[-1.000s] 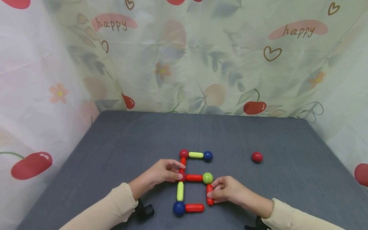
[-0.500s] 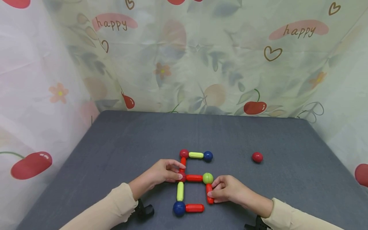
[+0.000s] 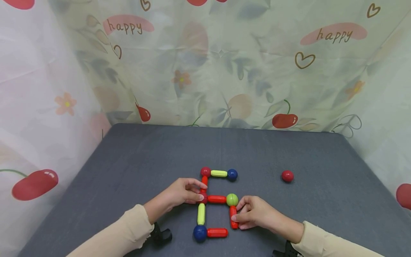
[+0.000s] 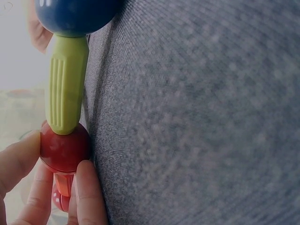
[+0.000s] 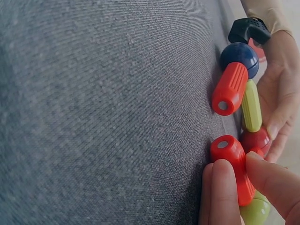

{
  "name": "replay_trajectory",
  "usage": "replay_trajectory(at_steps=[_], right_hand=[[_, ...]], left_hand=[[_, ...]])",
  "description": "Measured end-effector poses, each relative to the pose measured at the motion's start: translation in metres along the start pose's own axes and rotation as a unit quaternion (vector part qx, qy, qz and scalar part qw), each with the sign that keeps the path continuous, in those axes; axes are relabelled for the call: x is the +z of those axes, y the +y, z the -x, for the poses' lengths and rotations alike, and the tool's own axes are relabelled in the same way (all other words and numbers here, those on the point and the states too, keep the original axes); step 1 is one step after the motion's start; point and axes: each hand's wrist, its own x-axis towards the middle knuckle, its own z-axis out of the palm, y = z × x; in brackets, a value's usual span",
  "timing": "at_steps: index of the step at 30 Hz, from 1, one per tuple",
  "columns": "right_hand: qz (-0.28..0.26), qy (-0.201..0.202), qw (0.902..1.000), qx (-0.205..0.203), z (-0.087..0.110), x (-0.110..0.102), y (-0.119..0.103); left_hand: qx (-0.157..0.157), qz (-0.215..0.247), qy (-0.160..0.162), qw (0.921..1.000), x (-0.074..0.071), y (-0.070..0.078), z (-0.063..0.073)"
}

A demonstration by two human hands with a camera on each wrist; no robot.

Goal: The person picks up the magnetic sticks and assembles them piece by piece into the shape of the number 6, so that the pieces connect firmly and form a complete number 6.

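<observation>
My left hand (image 3: 181,192) grips the dark red ball (image 4: 65,147) at the left middle of a flat figure of balls and magnetic rods. My right hand (image 3: 257,214) pinches a red magnetic rod (image 5: 234,166) between thumb and fingers; its upper end meets the green ball (image 3: 232,200). A red rod (image 3: 217,199) joins the green ball to the held ball. Below, a yellow-green rod (image 3: 201,214) runs to a blue ball (image 3: 200,233), from which another red rod (image 3: 217,232) points right. In the right wrist view a gap parts the free ends of these two red rods.
At the figure's top, a red ball (image 3: 206,171), a yellow-green rod (image 3: 219,173) and a smaller blue ball (image 3: 232,174) form an arm. A loose red ball (image 3: 287,176) lies to the right on the dark grey table (image 3: 154,150). Printed cloth (image 3: 221,71) hangs behind.
The lower end of the red rod in my right hand has swung slightly left, with its upper end staying at the green ball. My left hand has not moved.
</observation>
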Motion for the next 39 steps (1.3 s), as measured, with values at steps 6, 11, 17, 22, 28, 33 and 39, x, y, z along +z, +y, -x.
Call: replay_trajectory(at_steps=[6,11,17,22,28,33,39], right_hand=[[0.001,0.002,1.0,0.003,0.001,0.0,-0.002],[0.002,0.003,1.0,0.004,0.002,0.001,-0.002],[0.003,0.002,1.0,0.004,0.002,0.0,-0.002],[0.003,0.004,1.0,0.005,0.003,0.001,-0.002],[0.004,-0.001,1.0,-0.006,0.005,-0.003,-0.002],[-0.001,0.0,0.9998,-0.022,0.009,-0.016,-0.006],[0.022,0.057,0.9958,-0.068,0.012,-0.044,-0.018]], left_hand=[[0.0,-0.003,0.0,1.0,0.0,0.001,0.0],[-0.005,-0.002,-0.001,1.0,0.0,0.001,-0.001],[-0.009,0.003,-0.005,0.9999,0.0,0.001,-0.002],[-0.011,0.003,-0.005,0.9999,0.0,0.001,-0.002],[-0.014,0.004,-0.005,0.9999,0.0,0.002,-0.001],[-0.014,0.005,-0.005,0.9999,0.0,0.001,-0.002],[-0.013,0.006,-0.004,0.9999,0.0,0.0,-0.003]])
